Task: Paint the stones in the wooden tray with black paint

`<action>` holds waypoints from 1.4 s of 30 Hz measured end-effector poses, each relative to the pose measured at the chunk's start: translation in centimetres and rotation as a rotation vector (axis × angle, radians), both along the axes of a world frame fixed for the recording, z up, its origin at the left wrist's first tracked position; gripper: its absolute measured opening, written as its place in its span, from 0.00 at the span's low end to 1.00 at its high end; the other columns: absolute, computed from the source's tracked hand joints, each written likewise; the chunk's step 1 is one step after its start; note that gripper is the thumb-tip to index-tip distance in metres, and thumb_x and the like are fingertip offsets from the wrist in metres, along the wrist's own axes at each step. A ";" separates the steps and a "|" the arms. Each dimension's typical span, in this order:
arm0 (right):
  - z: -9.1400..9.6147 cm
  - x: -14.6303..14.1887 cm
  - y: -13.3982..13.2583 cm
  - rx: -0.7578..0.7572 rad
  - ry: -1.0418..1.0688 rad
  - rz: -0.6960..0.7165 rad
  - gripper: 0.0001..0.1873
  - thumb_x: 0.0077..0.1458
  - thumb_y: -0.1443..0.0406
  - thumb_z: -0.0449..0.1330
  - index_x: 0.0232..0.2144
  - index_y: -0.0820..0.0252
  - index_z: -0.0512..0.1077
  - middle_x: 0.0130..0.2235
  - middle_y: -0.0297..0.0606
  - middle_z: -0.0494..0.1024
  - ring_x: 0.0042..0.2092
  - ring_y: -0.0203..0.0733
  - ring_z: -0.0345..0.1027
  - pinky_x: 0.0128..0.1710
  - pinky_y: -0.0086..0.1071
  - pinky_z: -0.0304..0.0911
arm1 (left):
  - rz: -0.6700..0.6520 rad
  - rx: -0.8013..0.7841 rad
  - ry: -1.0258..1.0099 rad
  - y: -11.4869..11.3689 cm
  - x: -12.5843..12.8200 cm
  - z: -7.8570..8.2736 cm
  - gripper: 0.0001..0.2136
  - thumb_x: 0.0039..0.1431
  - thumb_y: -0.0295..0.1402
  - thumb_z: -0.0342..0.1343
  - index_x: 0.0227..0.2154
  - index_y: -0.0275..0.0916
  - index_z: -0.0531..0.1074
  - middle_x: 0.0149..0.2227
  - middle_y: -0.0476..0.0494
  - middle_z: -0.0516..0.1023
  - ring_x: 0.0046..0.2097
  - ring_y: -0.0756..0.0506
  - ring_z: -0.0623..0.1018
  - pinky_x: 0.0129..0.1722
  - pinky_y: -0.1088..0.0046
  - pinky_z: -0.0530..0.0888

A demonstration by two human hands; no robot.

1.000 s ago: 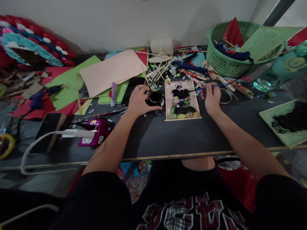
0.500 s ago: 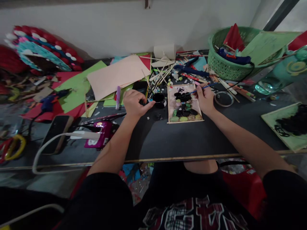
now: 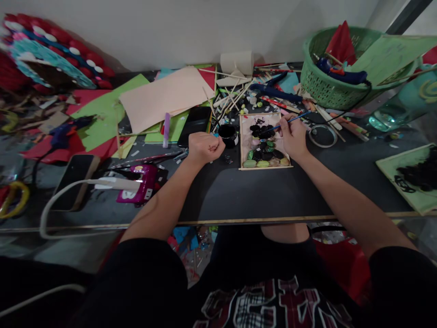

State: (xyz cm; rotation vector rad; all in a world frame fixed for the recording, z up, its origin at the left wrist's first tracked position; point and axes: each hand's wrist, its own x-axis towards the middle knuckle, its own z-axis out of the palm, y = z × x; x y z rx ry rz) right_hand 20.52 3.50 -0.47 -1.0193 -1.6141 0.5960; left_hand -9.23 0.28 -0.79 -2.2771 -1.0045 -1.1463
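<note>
Over the framed panel [image 3: 245, 136] on the bench [image 3: 259, 196], the right hand [image 3: 295, 140] pinches a thin blue brush [image 3: 297, 117], its long axis slanting across the panel's right edge, tip down and leftward by the black stones [image 3: 262, 132], tail up to the right. The panel lies flat, its long axis running away from the person, with green and yellow stones [image 3: 262, 164] along its near edge. Left of it, the left hand [image 3: 205, 148] is curled into a fist just beside the black jar [image 3: 232, 142]; whether they touch cannot be told.

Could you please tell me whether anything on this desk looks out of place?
Yes: thin wooden sticks lie in a disorderly tangle behind the open black jar, unlike the neat bottom row of stones on the panel.
</note>
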 end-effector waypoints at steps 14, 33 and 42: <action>0.5 0.0 -0.6 0.046 -0.106 -0.004 0.27 0.65 0.40 0.47 0.31 0.55 0.66 0.27 0.32 0.71 0.27 0.35 0.65 0.35 0.37 0.64 | 0.030 -0.018 0.009 0.2 0.0 -0.5 0.24 0.56 0.29 0.52 0.15 0.40 0.41 0.15 0.54 0.46 0.18 0.52 0.49 0.22 0.71 0.52; 0.4 -0.1 -0.4 -0.025 0.002 0.067 0.28 0.61 0.37 0.50 0.31 0.54 0.65 0.27 0.33 0.71 0.27 0.36 0.64 0.31 0.36 0.60 | -0.031 -0.095 -0.009 0.2 -0.1 -0.3 0.21 0.49 0.27 0.52 0.13 0.40 0.43 0.13 0.54 0.47 0.18 0.52 0.50 0.22 0.71 0.54; 0.9 -0.1 -0.8 -0.025 -0.100 0.032 0.30 0.61 0.36 0.46 0.31 0.53 0.65 0.27 0.32 0.71 0.28 0.35 0.63 0.36 0.37 0.61 | -0.002 -0.142 -0.001 0.2 -0.1 -0.2 0.22 0.51 0.28 0.52 0.13 0.40 0.42 0.13 0.54 0.46 0.19 0.52 0.49 0.22 0.70 0.53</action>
